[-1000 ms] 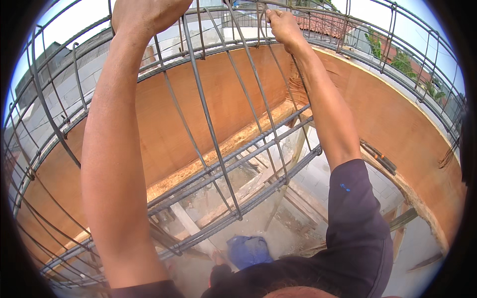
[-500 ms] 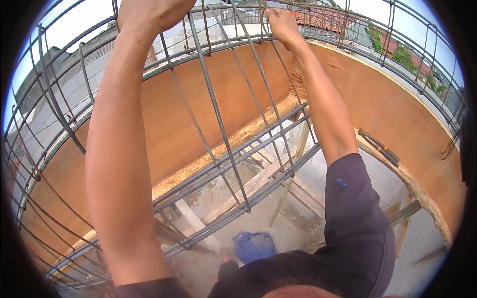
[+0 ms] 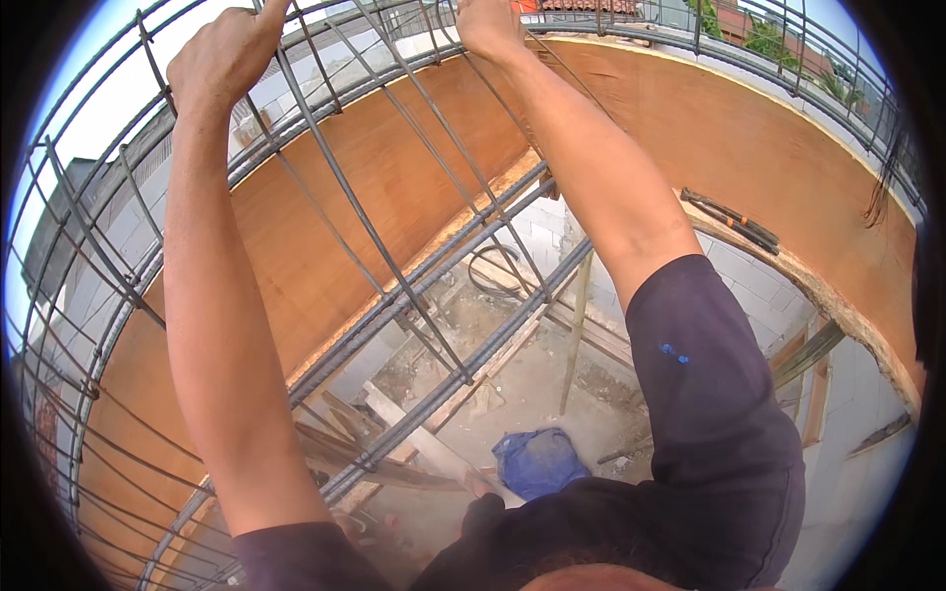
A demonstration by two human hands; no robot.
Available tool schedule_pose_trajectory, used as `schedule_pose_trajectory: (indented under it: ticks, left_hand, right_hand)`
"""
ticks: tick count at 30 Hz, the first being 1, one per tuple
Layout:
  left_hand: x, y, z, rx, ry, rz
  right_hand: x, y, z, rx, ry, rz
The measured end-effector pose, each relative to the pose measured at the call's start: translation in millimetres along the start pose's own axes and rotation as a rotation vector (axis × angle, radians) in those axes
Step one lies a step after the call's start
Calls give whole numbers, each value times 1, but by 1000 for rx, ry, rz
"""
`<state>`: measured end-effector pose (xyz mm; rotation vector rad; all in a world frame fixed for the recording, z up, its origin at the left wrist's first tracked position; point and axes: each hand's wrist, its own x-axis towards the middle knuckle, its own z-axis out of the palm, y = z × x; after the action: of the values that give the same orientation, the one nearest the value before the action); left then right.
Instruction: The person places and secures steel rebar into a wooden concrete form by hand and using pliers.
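A rebar cage of long ribbed bars and thin stirrups runs across in front of me. My left hand [image 3: 225,61] is up at its top left, with the fingers curled round a bar of the cage and the thumb pointing up. Higher at the middle, my right hand [image 3: 490,30] closes on a stirrup near the top bars, its fingertips partly cut off by the frame edge. Between my arms a bent stirrup [image 3: 345,187] slopes down to the lower long bars [image 3: 434,399]. Behind the cage stands an orange-brown plywood panel [image 3: 296,261].
A tool with dark handles [image 3: 734,219] lies on the ledge of the right panel [image 3: 788,148]. Thin wires [image 3: 880,192] hang at far right. Below are a blue sack [image 3: 540,463], a wooden pole [image 3: 576,335], planks and a dark coil [image 3: 495,271] above a dusty floor.
Both hands have shifted left in the view, the right one also up, and the view has turned. The left hand's thumb now shows. Both hands stay on the cage.
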<state>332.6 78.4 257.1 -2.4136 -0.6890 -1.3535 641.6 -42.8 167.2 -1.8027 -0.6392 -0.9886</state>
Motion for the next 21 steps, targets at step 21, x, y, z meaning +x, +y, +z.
schedule_pose_trajectory:
  ticks: [21]
  left_hand:
    - [-34, 46, -27, -150, 74, 3]
  right_hand:
    - [-314, -173, -372, 1342, 605, -1281]
